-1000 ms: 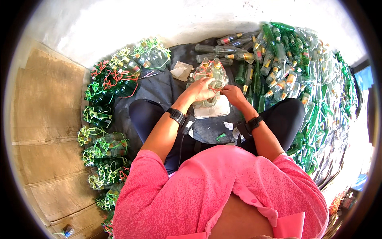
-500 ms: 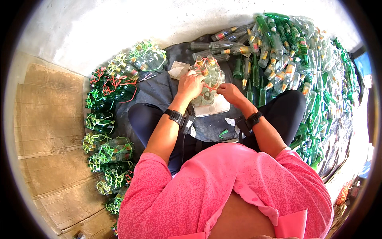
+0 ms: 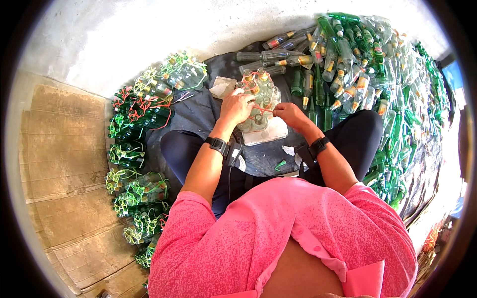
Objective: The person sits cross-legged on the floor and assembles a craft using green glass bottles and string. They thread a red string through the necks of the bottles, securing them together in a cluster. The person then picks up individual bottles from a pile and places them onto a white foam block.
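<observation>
Where dark mat covers concrete floor, both hands, left, right, grip clear bottle cluster.

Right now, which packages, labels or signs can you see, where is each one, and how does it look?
Bottle labels: small orange and yellow bands on the necks of loose bottles, upper right.
Tied bundles: green and clear bottles bound with red or green cord, along the left.
Bundle in hand: clear bottles with red cord, under left hand and right hand.
White slab: flat, rectangular, beneath that bundle.
No signs or screens.
</observation>
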Available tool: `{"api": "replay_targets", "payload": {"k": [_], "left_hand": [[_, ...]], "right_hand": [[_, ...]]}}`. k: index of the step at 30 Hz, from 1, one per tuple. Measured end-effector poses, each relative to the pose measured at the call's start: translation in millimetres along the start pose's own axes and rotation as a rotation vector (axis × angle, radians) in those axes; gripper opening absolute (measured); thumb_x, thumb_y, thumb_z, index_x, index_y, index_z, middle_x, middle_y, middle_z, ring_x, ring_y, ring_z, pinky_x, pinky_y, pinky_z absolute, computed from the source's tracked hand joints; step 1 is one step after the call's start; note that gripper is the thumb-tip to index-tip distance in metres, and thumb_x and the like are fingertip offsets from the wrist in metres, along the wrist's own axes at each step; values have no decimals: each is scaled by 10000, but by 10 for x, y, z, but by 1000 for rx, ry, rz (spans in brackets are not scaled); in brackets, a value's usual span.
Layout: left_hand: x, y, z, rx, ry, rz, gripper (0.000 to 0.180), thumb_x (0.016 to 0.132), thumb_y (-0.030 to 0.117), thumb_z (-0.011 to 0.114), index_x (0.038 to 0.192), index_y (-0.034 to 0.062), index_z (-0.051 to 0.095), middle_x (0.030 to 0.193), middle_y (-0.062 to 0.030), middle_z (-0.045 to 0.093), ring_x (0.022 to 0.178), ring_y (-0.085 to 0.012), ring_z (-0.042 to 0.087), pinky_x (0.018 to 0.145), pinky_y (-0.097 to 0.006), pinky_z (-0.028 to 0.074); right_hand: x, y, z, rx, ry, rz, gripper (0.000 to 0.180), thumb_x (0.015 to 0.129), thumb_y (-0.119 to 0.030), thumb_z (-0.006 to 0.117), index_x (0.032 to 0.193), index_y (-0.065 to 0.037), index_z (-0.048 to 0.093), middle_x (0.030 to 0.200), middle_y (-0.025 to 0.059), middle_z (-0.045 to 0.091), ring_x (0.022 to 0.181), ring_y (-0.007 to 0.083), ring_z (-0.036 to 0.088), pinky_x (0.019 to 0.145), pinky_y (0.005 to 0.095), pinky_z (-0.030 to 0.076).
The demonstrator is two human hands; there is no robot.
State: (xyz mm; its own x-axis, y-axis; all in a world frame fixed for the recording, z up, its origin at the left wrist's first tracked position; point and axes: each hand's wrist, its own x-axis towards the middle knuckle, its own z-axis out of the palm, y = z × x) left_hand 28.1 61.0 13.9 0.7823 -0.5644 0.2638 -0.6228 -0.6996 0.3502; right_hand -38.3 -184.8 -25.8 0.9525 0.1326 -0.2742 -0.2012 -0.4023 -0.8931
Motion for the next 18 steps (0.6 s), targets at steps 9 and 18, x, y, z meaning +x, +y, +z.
{"api": "replay_targets", "payload": {"k": [9,18], "left_hand": [[-52,80,80,135,43,17,202,868,237,762,1052,164,800,1055,-63,787,1165,-259,672,1017,-443,482],[56,137,-56,-152,23,-64,237,818,143,753,1042,71,781,1001,-158,760,1009,-366,711,924,-467,539]], "right_hand": [[-71,-137,-79,-182,71,-114,341,926,-299,661,1010,19,747,796,168,698,738,231,650,706,404,515],[-39,-266,-97,-139,59,-53,261,927,-210,677,964,43,729,775,105,683,751,151,608,692,355,497]]}}
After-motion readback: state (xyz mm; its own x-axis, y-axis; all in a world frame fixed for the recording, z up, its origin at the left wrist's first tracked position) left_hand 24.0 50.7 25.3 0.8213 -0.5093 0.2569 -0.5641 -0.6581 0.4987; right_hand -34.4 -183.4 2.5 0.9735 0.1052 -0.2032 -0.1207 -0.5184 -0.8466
